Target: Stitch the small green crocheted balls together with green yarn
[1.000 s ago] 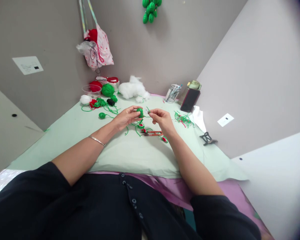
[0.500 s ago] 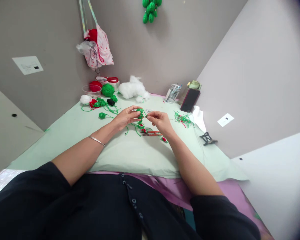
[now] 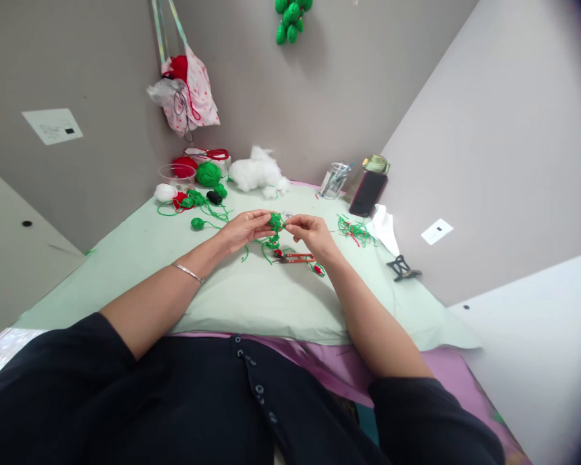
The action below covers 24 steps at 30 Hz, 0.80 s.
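Over the middle of the table, my left hand point(image 3: 248, 229) pinches a small green crocheted piece point(image 3: 275, 223) between thumb and fingers. Close to its right side, my right hand point(image 3: 311, 234) is closed, thumb against forefinger, on something too small to make out. More green and red yarn pieces trail below the fingers. Thread snips with orange handles point(image 3: 297, 258) lie just under my right hand, beside a small red and green piece point(image 3: 318, 270).
White stuffing point(image 3: 257, 172), a green yarn ball point(image 3: 208, 174) and a clear tub point(image 3: 177, 175) stand at the back left. Toward the right are a cup of tools point(image 3: 336, 181), a phone point(image 3: 368, 193), yarn scraps point(image 3: 356, 231) and a black clip point(image 3: 403, 268).
The green piece has turned in my left fingers and shows more of its surface. My left fingers have lowered slightly; my right hand has barely moved.
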Motion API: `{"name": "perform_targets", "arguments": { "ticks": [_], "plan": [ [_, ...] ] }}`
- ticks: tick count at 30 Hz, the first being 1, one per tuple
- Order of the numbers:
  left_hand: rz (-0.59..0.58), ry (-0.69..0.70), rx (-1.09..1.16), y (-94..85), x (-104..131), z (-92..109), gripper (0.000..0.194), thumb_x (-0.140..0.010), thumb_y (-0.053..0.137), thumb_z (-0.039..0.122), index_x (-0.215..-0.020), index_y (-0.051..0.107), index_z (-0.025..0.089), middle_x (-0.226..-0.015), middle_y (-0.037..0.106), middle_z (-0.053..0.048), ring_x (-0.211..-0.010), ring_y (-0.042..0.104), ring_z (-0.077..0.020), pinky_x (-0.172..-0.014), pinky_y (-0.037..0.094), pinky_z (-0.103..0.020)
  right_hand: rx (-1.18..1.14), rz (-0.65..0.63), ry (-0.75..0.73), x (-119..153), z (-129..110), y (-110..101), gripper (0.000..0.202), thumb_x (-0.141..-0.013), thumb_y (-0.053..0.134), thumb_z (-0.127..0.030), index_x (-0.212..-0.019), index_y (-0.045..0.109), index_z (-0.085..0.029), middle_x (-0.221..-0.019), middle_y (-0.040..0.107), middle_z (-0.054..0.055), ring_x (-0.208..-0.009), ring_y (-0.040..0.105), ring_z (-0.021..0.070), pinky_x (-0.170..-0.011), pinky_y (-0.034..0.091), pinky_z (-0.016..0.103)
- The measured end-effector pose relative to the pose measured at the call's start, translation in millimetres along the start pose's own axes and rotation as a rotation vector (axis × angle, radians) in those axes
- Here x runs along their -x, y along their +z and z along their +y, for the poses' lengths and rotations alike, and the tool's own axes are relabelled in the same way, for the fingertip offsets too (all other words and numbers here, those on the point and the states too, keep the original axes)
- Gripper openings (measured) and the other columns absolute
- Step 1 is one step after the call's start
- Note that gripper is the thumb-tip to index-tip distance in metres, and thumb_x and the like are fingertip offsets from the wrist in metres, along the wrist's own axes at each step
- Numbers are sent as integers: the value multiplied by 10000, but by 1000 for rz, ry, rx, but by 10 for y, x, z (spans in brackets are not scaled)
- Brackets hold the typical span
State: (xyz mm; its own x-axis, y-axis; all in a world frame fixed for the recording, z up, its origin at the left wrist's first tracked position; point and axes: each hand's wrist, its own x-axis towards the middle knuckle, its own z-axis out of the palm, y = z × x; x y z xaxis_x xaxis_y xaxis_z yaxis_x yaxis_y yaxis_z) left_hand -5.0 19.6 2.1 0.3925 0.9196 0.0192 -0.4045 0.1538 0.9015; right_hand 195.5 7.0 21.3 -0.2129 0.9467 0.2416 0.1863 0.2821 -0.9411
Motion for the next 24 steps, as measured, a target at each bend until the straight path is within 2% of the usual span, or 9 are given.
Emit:
{"name": "perform_targets", "arguments": {
  "ticks": [5,13,24],
  "plan": [
    [-67,-4,33,8,0,3,159,-930,684,231,-1021,727,108,-994,761,-90,-844,721,-114,-887,575,-240,-104,-30,13,8,19,2,313,-626,797,-429,-803,713,-185,-685,654,-10,-578,484,98,-585,433,274],
    [-24,-6,92,54,23,14,198,-947,635,149,-1122,725,129,-1012,765,-76,-854,722,-113,-920,574,-246,-122,-8,-18,8,38,27,305,-636,804,-419,-793,703,-177,-659,632,-21,-561,483,94,-586,421,276],
    [26,7,105,38,17,0,167,-885,674,62,-1043,677,117,-988,750,-64,-837,718,-99,-937,566,-243,-96,36,-14,2,79,51,319,-643,780,-411,-845,728,-170,-603,568,-45,-539,477,94,-566,395,276]
  ]
}}
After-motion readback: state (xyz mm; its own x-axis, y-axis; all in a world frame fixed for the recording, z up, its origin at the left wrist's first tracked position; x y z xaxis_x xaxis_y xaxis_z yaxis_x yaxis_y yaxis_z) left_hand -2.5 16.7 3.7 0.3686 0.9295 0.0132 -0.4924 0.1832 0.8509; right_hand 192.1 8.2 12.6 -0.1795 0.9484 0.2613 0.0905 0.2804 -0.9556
